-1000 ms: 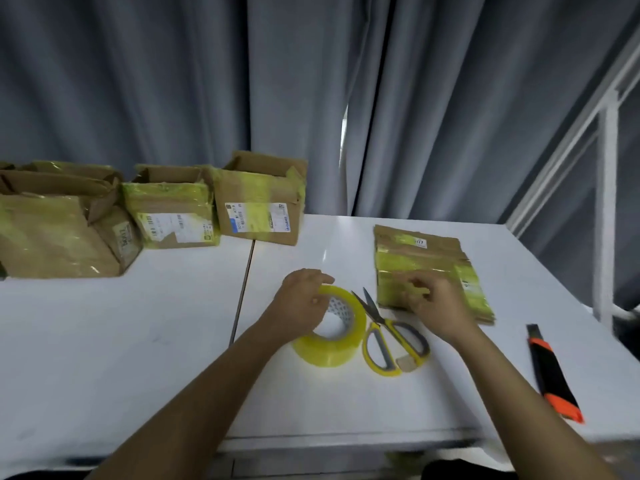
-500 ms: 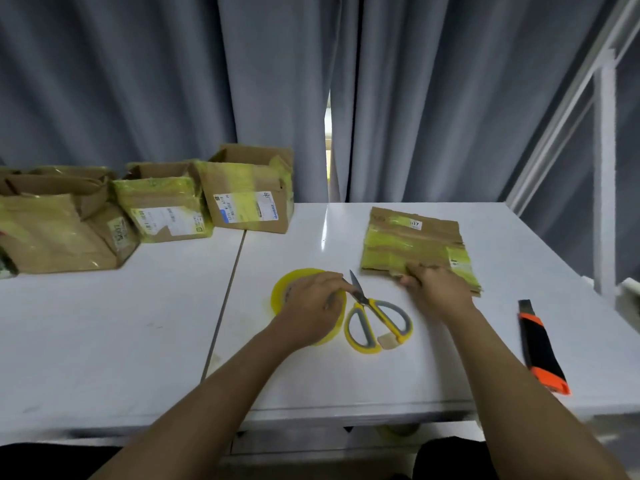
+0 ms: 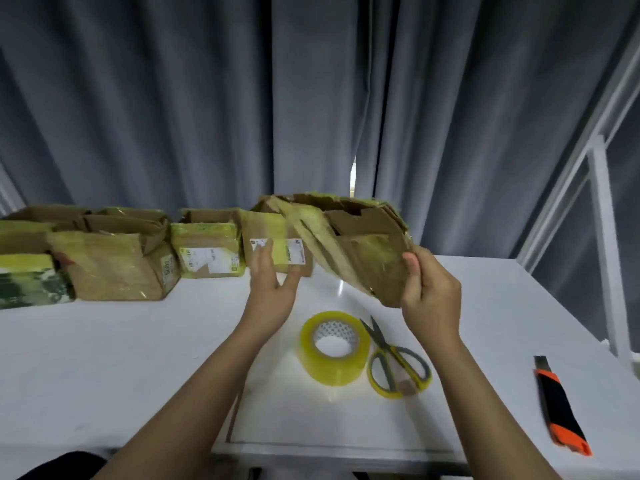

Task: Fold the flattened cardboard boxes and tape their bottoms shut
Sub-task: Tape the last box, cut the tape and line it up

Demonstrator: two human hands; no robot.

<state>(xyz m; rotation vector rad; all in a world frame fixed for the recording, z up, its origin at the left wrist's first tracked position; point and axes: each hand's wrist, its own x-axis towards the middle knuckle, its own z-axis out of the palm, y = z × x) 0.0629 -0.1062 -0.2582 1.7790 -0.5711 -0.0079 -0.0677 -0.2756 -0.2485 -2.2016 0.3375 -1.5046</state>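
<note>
Right hand [image 3: 431,299]: fingers clasped on near edge of flattened cardboard box [image 3: 349,244], raised above table [image 3: 104,358] | Left hand [image 3: 273,285]: spread open, holding nothing | Tape roll [image 3: 334,348], scissors [image 3: 398,363]: on table below

Both forearms are seen bare to the elbow, with no sleeves in view. No rings, watch or gloves are worn on the left hand [image 3: 272,292] or right hand [image 3: 431,299].

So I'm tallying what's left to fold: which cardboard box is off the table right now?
The flattened box gripped by the right hand, raised above the tape roll. The other boxes all sit on the table at the back left.
</note>
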